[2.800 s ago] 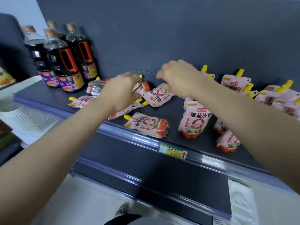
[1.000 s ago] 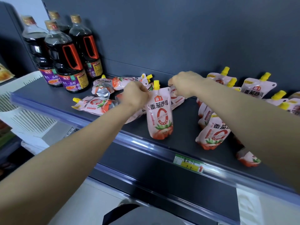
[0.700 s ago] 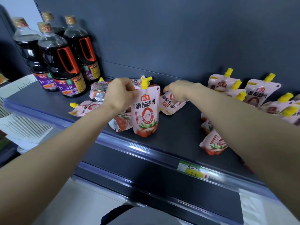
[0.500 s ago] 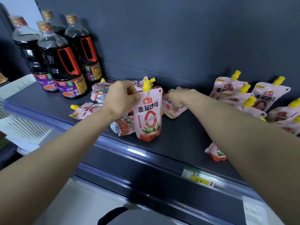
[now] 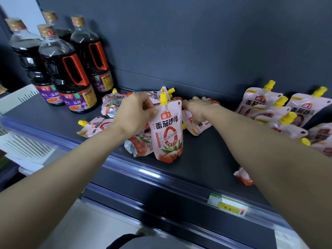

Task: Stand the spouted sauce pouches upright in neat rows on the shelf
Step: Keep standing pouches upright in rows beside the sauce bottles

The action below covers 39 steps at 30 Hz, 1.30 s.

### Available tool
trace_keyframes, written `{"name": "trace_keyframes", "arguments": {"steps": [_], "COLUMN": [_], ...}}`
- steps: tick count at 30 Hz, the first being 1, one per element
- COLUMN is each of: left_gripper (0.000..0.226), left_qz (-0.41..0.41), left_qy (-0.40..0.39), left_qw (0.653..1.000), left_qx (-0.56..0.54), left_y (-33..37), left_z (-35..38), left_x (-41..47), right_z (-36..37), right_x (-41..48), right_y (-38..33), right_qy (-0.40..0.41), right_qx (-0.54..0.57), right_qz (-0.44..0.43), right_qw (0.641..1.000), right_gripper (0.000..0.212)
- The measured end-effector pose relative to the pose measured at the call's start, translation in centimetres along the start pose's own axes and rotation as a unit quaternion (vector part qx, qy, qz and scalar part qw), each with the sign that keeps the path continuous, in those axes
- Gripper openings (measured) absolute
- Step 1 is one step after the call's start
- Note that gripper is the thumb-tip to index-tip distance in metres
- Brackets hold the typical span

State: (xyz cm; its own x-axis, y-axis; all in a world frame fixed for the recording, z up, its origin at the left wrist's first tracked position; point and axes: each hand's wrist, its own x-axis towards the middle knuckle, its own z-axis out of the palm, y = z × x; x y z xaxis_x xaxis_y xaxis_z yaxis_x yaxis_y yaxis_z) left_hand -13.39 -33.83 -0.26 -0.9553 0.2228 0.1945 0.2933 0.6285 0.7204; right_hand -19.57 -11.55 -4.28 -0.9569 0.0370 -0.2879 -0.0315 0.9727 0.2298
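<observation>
The left hand [image 5: 133, 112] reaches over the shelf [image 5: 206, 159] and pinches the top corner of a standing pouch [image 5: 168, 133] near the front edge. The right hand [image 5: 196, 106] lies flat, fingers down, on a fallen pouch [image 5: 198, 125] just behind it. More fallen pouches [image 5: 95, 126] crowd its left side. Dark bottles [image 5: 66, 69] stand far left.

Bottles [image 5: 71, 72] far left on shelf [image 5: 206, 159]; upright pouch [image 5: 168, 130] centre-front, apparently toppled pouches [image 5: 115, 106] behind.
</observation>
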Motion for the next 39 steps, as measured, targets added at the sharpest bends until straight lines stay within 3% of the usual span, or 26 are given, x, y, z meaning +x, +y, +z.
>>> {"name": "trace_keyframes", "arguments": {"steps": [3,6,9,13,15,17,20,22,24,27,30,32,35,39], "left_gripper": [0.017,0.012,0.006,0.007,0.022,0.035,0.006,0.01,0.006,0.026,0.041,0.035,0.019,0.017], "left_qz": [0.009,0.027,0.038,0.058,0.059,0.053,0.051,0.052,0.055,0.036,0.03,0.032,0.034,0.03], "left_qy": [-0.007,-0.022,-0.056,-0.107,-0.146,-0.165,-0.153,-0.146,-0.142,-0.125,-0.104,-0.094,-0.085,-0.077], "left_qw": [1.0,0.999,0.998,0.992,0.986,0.983,0.985,0.987,0.988,0.991,0.994,0.995,0.996,0.996], "left_qx": [-0.002,-0.004,0.013,0.032,0.045,0.054,0.061,0.052,0.035,0.014,-0.005,-0.004,-0.012,-0.014], "left_y": [0.3,0.8,1.6,2.9,3.5,4.0,4.4,4.6,4.7,5.2,5.7,5.9,6.4,6.9], "left_z": [0.2,0.5,1.0,1.6,1.9,2.1,2.8,3.4,4.1,5.7,7.3,8.2,9.0,10.2], "left_x": [0.1,0.4,0.7,1.2,1.3,1.4,2.1,2.5,3.2,4.3,5.7,6.5,7.4,8.6], "right_z": [-1.3,-3.2,-4.7,-4.4,-4.1,-3.9,-4.0,-4.0,-4.0,-4.1,-4.1,-4.6,-6.0,-7.6], "right_x": [-0.3,-1.0,-2.1,-3.0,-3.1,-3.1,-3.3,-3.4,-3.2,-2.9,-2.4,-2.5,-2.9,-4.1], "right_y": [1.1,2.6,5.0,7.5,7.8,8.0,8.4,8.5,8.5,8.8,9.4,9.6,10.3,10.8], "right_qy": [0.033,0.116,0.188,0.225,0.227,0.22,0.207,0.198,0.202,0.206,0.198,0.184,0.155,0.167], "right_qx": [0.022,0.044,0.18,0.273,0.289,0.287,0.277,0.257,0.245,0.244,0.255,0.257,0.253,0.256], "right_qz": [0.01,0.031,0.119,0.208,0.226,0.23,0.233,0.237,0.239,0.23,0.217,0.2,0.186,0.177], "right_qw": [0.999,0.992,0.958,0.912,0.902,0.903,0.909,0.916,0.917,0.919,0.921,0.927,0.937,0.936], "right_gripper": [0.052,0.022,0.006,0.012,0.012,0.02,0.022,0.011,0.026,0.035,0.03,0.006,0.026,0.028]}}
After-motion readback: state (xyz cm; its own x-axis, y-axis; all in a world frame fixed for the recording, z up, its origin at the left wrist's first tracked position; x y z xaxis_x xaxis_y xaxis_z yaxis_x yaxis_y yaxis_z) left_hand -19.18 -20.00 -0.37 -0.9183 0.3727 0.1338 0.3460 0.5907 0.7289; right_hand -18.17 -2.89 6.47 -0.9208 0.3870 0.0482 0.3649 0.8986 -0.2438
